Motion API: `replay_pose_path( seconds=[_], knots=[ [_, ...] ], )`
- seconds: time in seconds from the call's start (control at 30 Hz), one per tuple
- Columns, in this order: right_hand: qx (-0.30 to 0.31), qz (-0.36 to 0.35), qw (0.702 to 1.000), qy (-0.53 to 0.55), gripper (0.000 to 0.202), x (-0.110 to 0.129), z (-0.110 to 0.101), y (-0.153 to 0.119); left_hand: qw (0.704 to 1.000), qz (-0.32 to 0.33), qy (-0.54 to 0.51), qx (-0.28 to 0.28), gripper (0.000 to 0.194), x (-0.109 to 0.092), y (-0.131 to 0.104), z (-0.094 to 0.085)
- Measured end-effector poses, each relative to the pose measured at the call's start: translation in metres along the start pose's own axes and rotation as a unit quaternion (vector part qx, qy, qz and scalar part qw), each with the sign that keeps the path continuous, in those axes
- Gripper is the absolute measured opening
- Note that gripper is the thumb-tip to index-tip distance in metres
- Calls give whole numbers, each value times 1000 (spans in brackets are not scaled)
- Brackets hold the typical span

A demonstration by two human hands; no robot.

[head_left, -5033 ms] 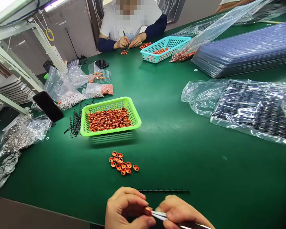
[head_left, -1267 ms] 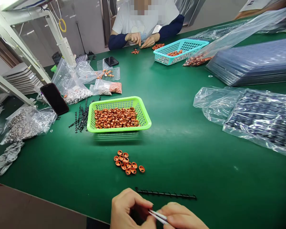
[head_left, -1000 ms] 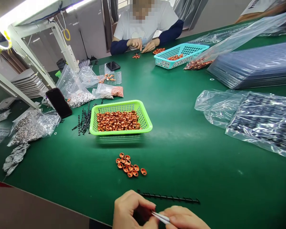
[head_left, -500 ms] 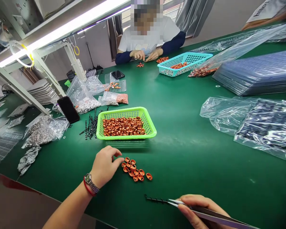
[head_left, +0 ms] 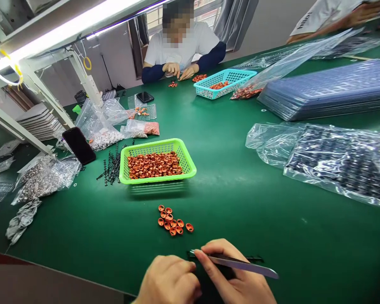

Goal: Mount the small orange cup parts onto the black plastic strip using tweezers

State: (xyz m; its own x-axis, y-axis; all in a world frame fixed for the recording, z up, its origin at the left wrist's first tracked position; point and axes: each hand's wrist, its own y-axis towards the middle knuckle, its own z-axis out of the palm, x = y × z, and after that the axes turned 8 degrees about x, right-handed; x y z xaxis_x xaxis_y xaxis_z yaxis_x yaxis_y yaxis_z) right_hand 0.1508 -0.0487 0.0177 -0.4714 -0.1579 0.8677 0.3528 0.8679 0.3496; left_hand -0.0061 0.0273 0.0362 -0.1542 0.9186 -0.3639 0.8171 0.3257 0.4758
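My right hand (head_left: 237, 270) is closed around a pair of metal tweezers (head_left: 240, 264), their white tips pointing left. A thin black notched strip (head_left: 255, 259) lies behind the tweezers, one end at their tips and the other showing past my fingers. Just left of those tips is my left hand (head_left: 171, 280), its fingers curled in; anything inside them is hidden. Beyond both hands, a loose cluster of small orange cup-shaped pieces (head_left: 173, 223) with dark holes rests on the green table (head_left: 228, 198). Many more orange pieces fill the green basket (head_left: 190, 174) behind it.
Black strips (head_left: 112, 166), a phone (head_left: 79, 145) and bags of small parts (head_left: 47, 177) lie to the left. Rightward are a bag of black parts (head_left: 338, 160) and stacked clear trays (head_left: 323, 93). Across the table, a person (head_left: 180, 50) works near a blue basket (head_left: 205, 90).
My left hand has left the orange cluster and come down beside the tweezer tips. My right hand has shifted left, and the strip now runs rightward from the tips. The view has turned slightly.
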Motion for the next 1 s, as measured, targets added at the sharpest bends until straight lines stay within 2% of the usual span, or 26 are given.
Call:
replay_pose_path(
  seconds=[0.07,0.17,0.47,0.63,0.77,0.83,0.9,0.93,1.0],
  knots=[
    [-6,-10,1000,-8,24,0,3,1,999,14,43,-30,39,-6,-7,15],
    [1,-7,1000,-17,23,-1,4,1,998,-3,59,-35,41,-5,-9,24],
    [54,26,998,-15,15,-12,4,-8,994,4,86,-62,42,-3,-6,29],
    [78,39,995,44,10,-16,1,-11,992,8,100,-70,41,-5,-3,28],
    [93,57,988,111,8,-17,2,-10,994,5,93,-51,39,-4,-2,26],
    [79,82,984,137,7,-16,3,-8,997,0,69,-47,37,-3,-6,25],
    [39,113,979,163,9,-14,2,-4,998,-19,12,-54,36,-3,-12,23],
    [20,123,976,180,11,-13,1,-2,997,-45,-30,-59,33,-3,-16,22],
    [0,127,968,215,12,-9,-2,0,978,-140,-141,-58,22,-5,-23,21]
  ],
)
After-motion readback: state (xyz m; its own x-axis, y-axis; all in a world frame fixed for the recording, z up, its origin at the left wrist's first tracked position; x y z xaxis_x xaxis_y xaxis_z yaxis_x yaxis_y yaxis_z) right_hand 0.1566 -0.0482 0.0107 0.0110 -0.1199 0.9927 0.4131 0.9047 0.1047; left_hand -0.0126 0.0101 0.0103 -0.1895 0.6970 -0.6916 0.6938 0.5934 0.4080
